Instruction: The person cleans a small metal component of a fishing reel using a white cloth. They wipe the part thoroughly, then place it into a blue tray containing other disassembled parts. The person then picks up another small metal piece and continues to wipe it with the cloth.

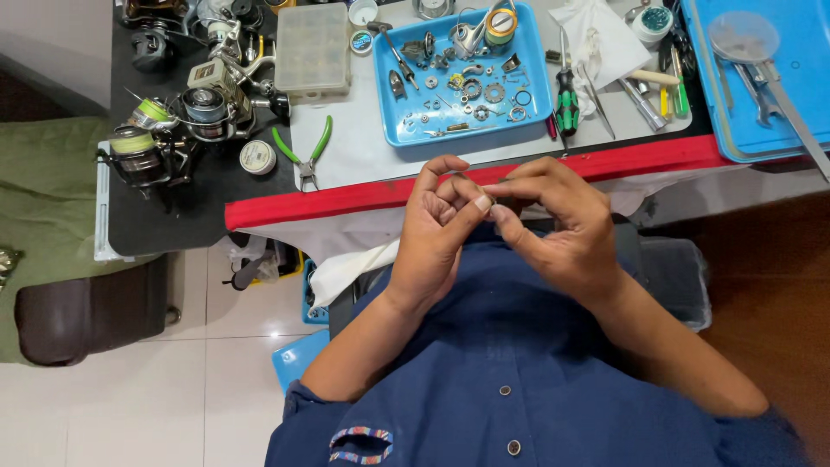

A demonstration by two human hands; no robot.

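A: Item one, centre of frame?

B: Left hand (pixel 437 227) and right hand (pixel 553 225), raised together in front of the blue shirt (pixel 484 380), just below the red table edge (pixel 346 197). Fingers of both are curled inward, tips pinched and meeting. Between them sits a small dark part (pixel 504 206), mostly hidden; its kind cannot be told, nor which hand bears the grip.

A: Item two, upper centre?

B: Blue tray (pixel 536 104) holding loose washers, gears, rings, screws and a partly stripped reel body (pixel 471 36). Well apart from the hands.

A: Tools?

B: Green-handled pliers (pixel 303 154) lying left of the tray; a screwdriver with green and black grip (pixel 565 97) just right of it; a white cloth (pixel 596 39) at upper right; a second blue tray (pixel 778 95) at the right edge with wrenches (pixel 761 86) in it.

A: Upper left?

B: Several fishing reels (pixel 186 108) clustered on a dark mat, spools of line fitted, and a clear compartment box (pixel 311 47).

A: State of the work, judged?

B: Midway, I would say. One reel is apart, its pieces spread in the tray; nothing there looks reassembled. One piece is being handled at the fingertips. The rest lies waiting, and the reels at upper left look whole.
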